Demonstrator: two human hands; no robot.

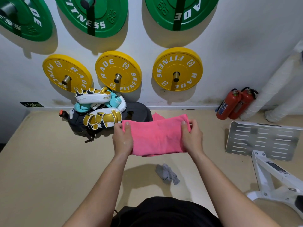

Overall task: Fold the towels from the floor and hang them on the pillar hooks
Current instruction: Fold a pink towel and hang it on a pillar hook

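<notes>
While I look down, a beige floor (41,161) runs to a white wall (246,46). Along the wall, from left to right, green weight plates (96,13) hang above three yellow weight plates (118,71). Below them a heap of gold-and-white boxing pads (100,117) lies on a dark bag (141,110). Further right stand two red fire extinguishers (232,104), then white wrapped pipes (270,89) and a slotted metal plate (262,140) on a white stand (260,161).

My left hand (123,138) pinches one end of a pink towel (157,136), thumb on top. My right hand (191,136) pinches the other end the same way. The pink towel hangs folded between my hands above the floor, smooth and fuzzy. Just below it, a crumpled grey towel (167,174) lies on the floor.
</notes>
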